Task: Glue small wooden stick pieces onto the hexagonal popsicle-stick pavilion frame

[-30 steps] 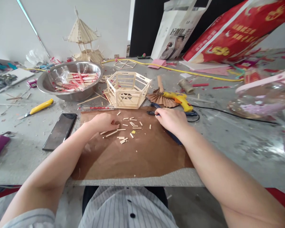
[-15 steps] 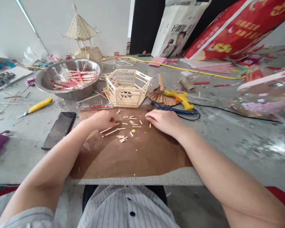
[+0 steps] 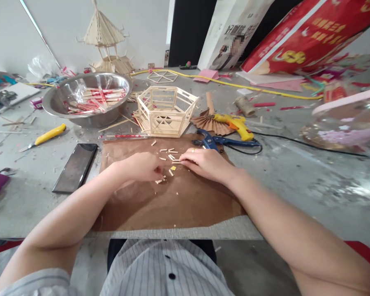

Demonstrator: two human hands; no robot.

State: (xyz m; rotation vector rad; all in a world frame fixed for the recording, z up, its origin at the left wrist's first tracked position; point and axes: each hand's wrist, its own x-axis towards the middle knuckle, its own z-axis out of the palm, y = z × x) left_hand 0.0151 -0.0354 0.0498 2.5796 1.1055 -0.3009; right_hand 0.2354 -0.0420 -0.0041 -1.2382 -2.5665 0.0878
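Short cut wooden stick pieces [image 3: 171,157] lie scattered over a brown paper sheet [image 3: 172,209]. My left hand [image 3: 143,166] is low over the sheet, its fingers curled down among the pieces; what they hold, if anything, is hidden. A small cluster of pieces [image 3: 159,181] shows just below its fingertips. My right hand [image 3: 200,160] rests on the sheet with its fingers drawn together, their tips at the end of a pair of short sticks [image 3: 176,162]. Between the hands lies a yellow scrap [image 3: 173,168]. Behind them stands an open hexagonal stick frame [image 3: 166,123].
A steel bowl [image 3: 88,119] of red-and-white packed sticks stands at back left. Nearby are a yellow utility knife [image 3: 51,134], a phone [image 3: 75,167], blue pliers [image 3: 214,140] and a yellow glue gun [image 3: 242,126] with a black cord. A stick pagoda [image 3: 106,33] stands behind.
My left hand has moved right and nearer to me, over the longer sticks, which no longer show. My right hand has shifted left to the short pair, uncovering more of the pliers.
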